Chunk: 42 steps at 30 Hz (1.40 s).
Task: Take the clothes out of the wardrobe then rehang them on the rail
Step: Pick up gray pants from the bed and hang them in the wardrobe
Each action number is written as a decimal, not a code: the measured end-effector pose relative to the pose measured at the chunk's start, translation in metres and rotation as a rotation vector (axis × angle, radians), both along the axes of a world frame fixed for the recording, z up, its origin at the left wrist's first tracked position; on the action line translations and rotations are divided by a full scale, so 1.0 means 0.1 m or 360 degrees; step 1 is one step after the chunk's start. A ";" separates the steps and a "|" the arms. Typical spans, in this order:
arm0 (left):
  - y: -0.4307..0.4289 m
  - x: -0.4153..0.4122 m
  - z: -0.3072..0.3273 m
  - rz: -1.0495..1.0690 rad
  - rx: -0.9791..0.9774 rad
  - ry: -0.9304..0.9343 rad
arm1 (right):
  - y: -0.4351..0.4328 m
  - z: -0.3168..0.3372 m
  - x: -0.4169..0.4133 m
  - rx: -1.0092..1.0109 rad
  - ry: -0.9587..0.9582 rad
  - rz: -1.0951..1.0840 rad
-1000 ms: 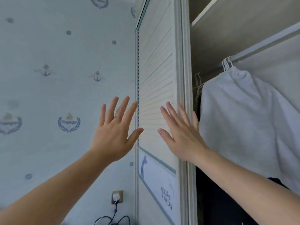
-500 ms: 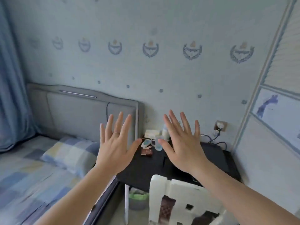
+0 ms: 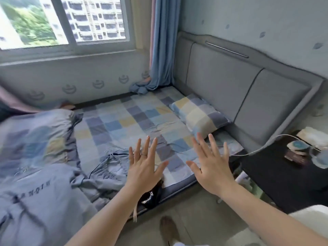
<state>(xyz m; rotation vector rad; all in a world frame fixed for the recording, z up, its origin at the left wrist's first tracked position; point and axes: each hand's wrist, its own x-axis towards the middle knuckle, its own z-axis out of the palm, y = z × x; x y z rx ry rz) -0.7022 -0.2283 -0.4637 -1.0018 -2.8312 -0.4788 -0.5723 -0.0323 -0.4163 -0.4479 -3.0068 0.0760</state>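
Observation:
Both my hands are raised in front of me with fingers spread and nothing in them. My left hand (image 3: 144,165), with a ring on one finger, hovers over the near edge of the bed. My right hand (image 3: 211,166) is beside it, above the bed's corner. Grey-blue clothes (image 3: 44,183) lie in a heap on the left part of the bed, one with dark lettering. A small black garment (image 3: 150,197) hangs over the bed's edge below my left hand. The wardrobe and rail are out of view.
The bed (image 3: 134,121) has a checked sheet and a checked pillow (image 3: 198,114) against a grey headboard (image 3: 248,89). A black bedside table (image 3: 276,173) with small items and a white cable stands at the right. A window (image 3: 62,22) and blue curtain (image 3: 163,50) are behind.
My view has swung left, from the wardrobe past the bedside table to the bed. Both hands have stayed raised and spread in front of me.

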 end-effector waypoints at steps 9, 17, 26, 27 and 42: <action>-0.62 -0.91 -0.62 0.0526 -0.0216 -0.0260 | -0.13 -0.70 -1.66 -0.0108 -0.0287 0.0412; -0.59 -1.67 -1.02 0.0801 -0.0284 -0.0628 | 0.06 -1.23 -2.70 -0.0240 -0.0566 0.0571; -0.74 -2.19 -1.46 0.1002 -0.0245 -0.0877 | -0.02 -1.81 -3.49 -0.0332 -0.0910 0.0670; -0.78 -2.25 -1.54 0.1014 -0.0247 -0.0904 | -0.06 -1.89 -3.57 -0.0318 -0.0947 0.0677; -1.55 -3.69 -4.07 0.0751 -0.0473 -0.1120 | -0.94 -4.42 -4.84 -0.0375 -0.1215 0.0498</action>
